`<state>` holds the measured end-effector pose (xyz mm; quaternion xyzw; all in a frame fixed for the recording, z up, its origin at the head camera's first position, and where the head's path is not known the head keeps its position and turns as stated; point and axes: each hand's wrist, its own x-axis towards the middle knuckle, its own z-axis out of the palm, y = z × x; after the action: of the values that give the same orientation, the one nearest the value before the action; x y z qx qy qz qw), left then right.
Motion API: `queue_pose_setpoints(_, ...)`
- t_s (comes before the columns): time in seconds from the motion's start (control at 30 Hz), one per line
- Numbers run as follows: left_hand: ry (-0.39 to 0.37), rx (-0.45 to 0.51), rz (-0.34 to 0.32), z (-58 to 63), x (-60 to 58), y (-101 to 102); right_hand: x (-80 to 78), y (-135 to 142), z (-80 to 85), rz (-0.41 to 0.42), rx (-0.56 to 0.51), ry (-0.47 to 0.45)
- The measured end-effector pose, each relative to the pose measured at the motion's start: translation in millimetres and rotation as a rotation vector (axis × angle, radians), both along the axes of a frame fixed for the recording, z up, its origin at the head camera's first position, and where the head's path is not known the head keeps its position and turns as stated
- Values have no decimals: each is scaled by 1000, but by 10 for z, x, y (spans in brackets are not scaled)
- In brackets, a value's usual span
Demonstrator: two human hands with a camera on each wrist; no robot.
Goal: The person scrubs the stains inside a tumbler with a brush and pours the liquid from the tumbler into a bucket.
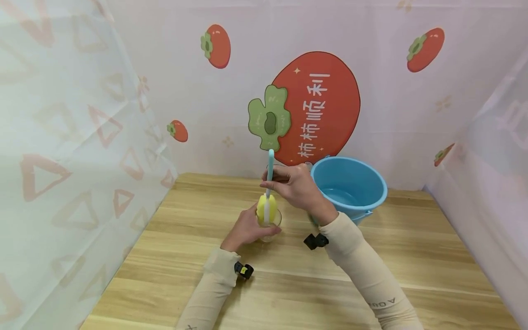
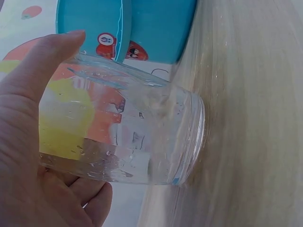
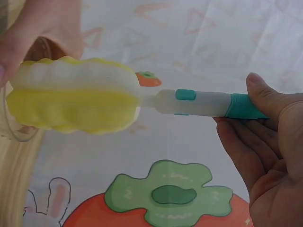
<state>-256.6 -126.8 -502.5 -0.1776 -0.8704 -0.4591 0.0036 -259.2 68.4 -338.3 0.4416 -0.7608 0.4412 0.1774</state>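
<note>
A clear drinking glass (image 2: 147, 123) stands upright, its base right at the table top, with water drops on its wall. My left hand (image 1: 247, 227) grips it around the side, thumb on one side and fingers on the other. Above it, my right hand (image 1: 294, 183) pinches the teal end of a sponge bottle brush (image 3: 199, 101) between thumb and fingers. The yellow and white sponge head (image 3: 80, 99) points down, its lower end inside the glass mouth. Through the glass wall, the yellow sponge shows blurred in the left wrist view.
A blue bucket (image 1: 346, 173) with a handle stands at the back right, just beyond my right wrist. The wooden table (image 1: 173, 261) ends at a printed cloth backdrop (image 1: 198, 101), with more cloth hanging at the left and right sides.
</note>
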Motion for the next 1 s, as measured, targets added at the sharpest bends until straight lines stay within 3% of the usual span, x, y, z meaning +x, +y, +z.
queue_pose_setpoints(0.13,0,3,8,22,-7,-2,-11,-17,2,5,-2,-16)
queue_pose_setpoints(0.37,-48,10,34,27,3,11,-66,-62,-313,-43,46,-45)
queue_pose_setpoints(0.53,-78,4,39,11,27,15,-60,-70,-407,-61,88,-73)
queue_pose_setpoints(0.63,-68,17,30,-1,48,6,-58,-64,-338,-49,69,-57)
queue_pose_setpoints(0.83,-11,15,1,6,43,-4,-14,-23,-41,-1,-54,-46)
queue_pose_setpoints(0.93,-2,6,-7,13,26,-3,-3,-21,-24,12,-74,-61)
queue_pose_setpoints(1.0,-6,7,-7,15,21,-2,-17,-38,-102,0,-68,-78)
